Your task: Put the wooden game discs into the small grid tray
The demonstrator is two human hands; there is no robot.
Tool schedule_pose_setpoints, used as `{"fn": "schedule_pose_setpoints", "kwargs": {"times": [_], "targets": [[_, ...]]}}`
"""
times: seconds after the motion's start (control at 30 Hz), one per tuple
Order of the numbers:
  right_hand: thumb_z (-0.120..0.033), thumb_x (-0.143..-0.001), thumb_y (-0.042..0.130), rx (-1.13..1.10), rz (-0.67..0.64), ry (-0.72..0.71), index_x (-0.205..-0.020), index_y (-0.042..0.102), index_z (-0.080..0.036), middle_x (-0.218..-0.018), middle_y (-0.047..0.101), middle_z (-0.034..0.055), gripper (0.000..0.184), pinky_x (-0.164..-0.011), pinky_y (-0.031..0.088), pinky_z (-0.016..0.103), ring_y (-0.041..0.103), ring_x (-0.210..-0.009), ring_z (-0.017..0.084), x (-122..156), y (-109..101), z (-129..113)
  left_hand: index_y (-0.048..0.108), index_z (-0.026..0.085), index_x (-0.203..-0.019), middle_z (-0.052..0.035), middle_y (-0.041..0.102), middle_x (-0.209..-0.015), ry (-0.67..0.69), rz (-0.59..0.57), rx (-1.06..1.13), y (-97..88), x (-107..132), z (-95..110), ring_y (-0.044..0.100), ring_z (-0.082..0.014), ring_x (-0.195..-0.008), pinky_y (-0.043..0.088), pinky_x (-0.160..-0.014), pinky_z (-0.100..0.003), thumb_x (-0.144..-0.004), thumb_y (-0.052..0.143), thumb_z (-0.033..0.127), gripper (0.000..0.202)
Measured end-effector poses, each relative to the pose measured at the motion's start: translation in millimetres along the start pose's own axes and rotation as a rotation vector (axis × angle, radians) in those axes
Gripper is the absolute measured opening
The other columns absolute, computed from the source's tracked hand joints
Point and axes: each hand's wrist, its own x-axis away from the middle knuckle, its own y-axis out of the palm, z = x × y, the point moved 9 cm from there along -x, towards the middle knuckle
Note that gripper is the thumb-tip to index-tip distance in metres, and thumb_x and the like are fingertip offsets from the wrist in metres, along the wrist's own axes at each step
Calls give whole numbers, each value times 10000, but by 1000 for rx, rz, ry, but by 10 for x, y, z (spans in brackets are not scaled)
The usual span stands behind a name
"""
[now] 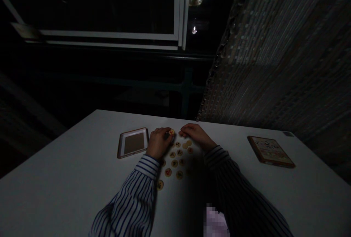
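Several round wooden game discs [177,159] with dark marks lie in loose rows on the white table [68,178] between my forearms. My left hand [157,142] is curled at the far end of the rows and pinches one disc [171,132] with a red mark at its fingertips. My right hand [195,134] rests just to the right, fingers bent down onto the table by the farthest discs; whether it holds one is hidden. Both arms wear striped sleeves.
An open shallow box tray [133,142] lies left of my left hand. A flat printed box lid [270,151] sits at the table's right. A woven curtain [274,54] hangs beyond the right side, and a dark window is behind.
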Motion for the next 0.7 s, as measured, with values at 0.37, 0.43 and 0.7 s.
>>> {"fn": "schedule_pose_setpoints", "kwargs": {"times": [0.37, 0.43, 0.7], "targets": [[-269, -805, 393, 919, 152, -89, -917, 604, -213, -916, 646, 17, 245, -741, 370, 235, 556, -858, 141, 81, -83, -74, 622, 220, -906, -69, 636, -894, -19, -206, -330, 262, 64, -158, 550, -207, -852, 377, -735, -323, -845, 322, 380, 345], [-274, -820, 381, 1036, 140, -114, -981, 586, -220, -991, 630, 26, 266, -788, 346, 256, 528, -933, 154, 98, -30, -91, 625, 221, -885, -71, 633, -885, -8, -222, -346, 300, 81, -155, 547, -205, -850, 370, -734, -322, -844, 326, 378, 341], [-262, -864, 313, 1328, -83, -170, -1059, 530, -251, -1198, 501, 58, 292, -793, 336, 371, 445, -1048, 209, 130, 245, 63, 628, 224, -878, -71, 630, -906, -19, -262, -355, 335, 114, -145, 532, -204, -883, 361, -757, -330, -841, 346, 341, 308]]}}
